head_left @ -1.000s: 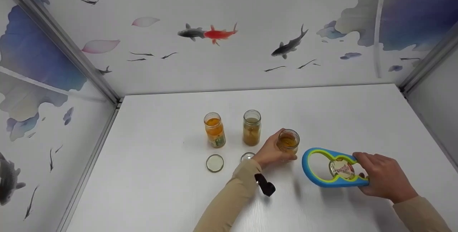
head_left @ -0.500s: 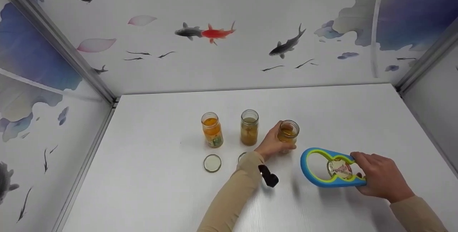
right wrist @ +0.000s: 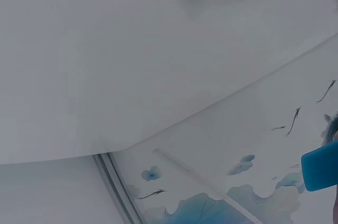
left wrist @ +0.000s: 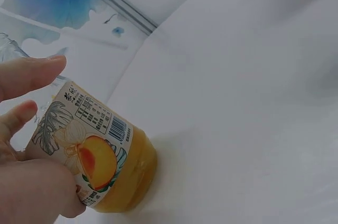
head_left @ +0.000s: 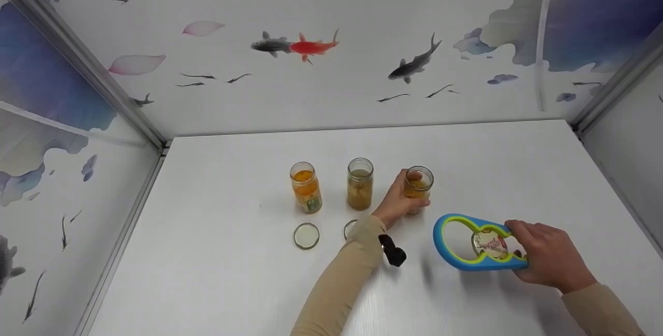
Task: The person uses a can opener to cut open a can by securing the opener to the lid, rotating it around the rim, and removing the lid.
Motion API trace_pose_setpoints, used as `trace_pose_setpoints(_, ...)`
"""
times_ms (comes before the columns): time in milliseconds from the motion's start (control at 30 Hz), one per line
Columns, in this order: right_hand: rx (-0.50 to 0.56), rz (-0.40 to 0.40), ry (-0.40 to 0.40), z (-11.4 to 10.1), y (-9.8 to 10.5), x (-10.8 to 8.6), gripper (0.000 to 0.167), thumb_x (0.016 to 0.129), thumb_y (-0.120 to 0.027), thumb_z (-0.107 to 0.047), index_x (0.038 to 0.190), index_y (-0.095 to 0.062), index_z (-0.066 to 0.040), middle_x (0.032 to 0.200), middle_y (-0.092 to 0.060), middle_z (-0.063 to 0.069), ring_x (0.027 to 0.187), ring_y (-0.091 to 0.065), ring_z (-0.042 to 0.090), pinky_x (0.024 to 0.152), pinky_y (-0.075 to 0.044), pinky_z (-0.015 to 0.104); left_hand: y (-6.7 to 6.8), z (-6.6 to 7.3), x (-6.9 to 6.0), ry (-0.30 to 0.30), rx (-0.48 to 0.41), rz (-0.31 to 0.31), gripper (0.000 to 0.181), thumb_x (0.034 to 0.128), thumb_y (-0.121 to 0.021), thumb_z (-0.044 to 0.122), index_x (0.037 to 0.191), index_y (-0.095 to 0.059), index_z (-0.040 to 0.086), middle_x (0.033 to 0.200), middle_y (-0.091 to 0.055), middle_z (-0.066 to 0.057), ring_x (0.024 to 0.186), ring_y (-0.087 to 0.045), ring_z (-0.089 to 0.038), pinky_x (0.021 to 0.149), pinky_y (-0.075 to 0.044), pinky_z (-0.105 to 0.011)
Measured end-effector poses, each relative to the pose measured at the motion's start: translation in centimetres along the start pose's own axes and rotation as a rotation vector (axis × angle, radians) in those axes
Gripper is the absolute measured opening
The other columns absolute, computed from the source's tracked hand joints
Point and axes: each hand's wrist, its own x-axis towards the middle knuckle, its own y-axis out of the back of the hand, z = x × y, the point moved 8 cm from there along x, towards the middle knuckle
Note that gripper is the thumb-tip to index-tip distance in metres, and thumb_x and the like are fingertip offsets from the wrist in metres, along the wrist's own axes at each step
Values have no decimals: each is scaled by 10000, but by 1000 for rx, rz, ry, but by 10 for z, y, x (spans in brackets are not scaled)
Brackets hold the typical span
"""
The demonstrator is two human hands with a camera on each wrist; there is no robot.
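Note:
My left hand [head_left: 401, 199] grips an open glass jar [head_left: 418, 191] of amber contents at the right end of a row of jars. In the left wrist view, the jar's label [left wrist: 97, 155] carries a peach picture, and its base meets the white table. My right hand [head_left: 551, 256] holds the handle end of a blue and green jar opener [head_left: 446, 256] above the table at the right. A printed lid [head_left: 489, 244] shows within the opener's opening. Only a blue end of the opener [right wrist: 319, 168] enters the right wrist view, at its right edge.
Two more open jars stand to the left, one orange [head_left: 306, 188] and one yellowish brown [head_left: 360, 186]. A pale lid [head_left: 306, 235] lies in front of the orange jar. Another lid [head_left: 349, 228] is partly covered by the left sleeve. Printed walls [head_left: 311, 103] border the table.
My left hand has moved the amber jar away from me, toward the back, level with the other jars. The right hand and the opener have stayed nearly in place.

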Motion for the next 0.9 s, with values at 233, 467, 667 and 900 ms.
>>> trace_pose_setpoints(233, -7, -25, -9, -1, -4, 1, 687, 410, -862, -201, 1005, -561, -38, 830, -689, 116, 592, -630, 226, 528, -555, 394, 3, -3, 4, -2, 75, 13, 540, 783, -777, 10, 1215, -515, 202, 1209, -547, 94, 1168, -479, -82, 1054, -341, -307)
trace_pose_setpoints(467, 0, -24, -4, -4, -5, 0, 672, 416, -859, -191, 998, -563, -32, 823, -683, 118, 605, -637, 239, 538, -559, 410, 8, -4, 2, 29, 201, 42, 745, 753, -833, 108, 1352, -423, 277, 1339, -501, 82, 1260, -435, -126, 1073, -325, -337)
trace_pose_setpoints(667, 1, -30, -9, -3, -8, -1, 712, 387, -879, -202, 1004, -562, -40, 816, -687, 117, 609, -642, 240, 543, -561, 417, 12, 3, -7, 23, 201, 68, 900, 759, -841, 178, 1455, -285, 304, 1527, -312, 54, 1406, -257, -167, 1128, -238, -398)
trace_pose_setpoints(900, 1, -37, -13, -6, -11, -3, 709, 397, -870, -205, 1013, -557, -48, 822, -686, 111, 629, -654, 247, 565, -566, 424, 17, 16, -20, -5, 232, 67, 879, 775, -827, 201, 1475, -296, 246, 1528, -309, 49, 1400, -276, -169, 1120, -261, -370)
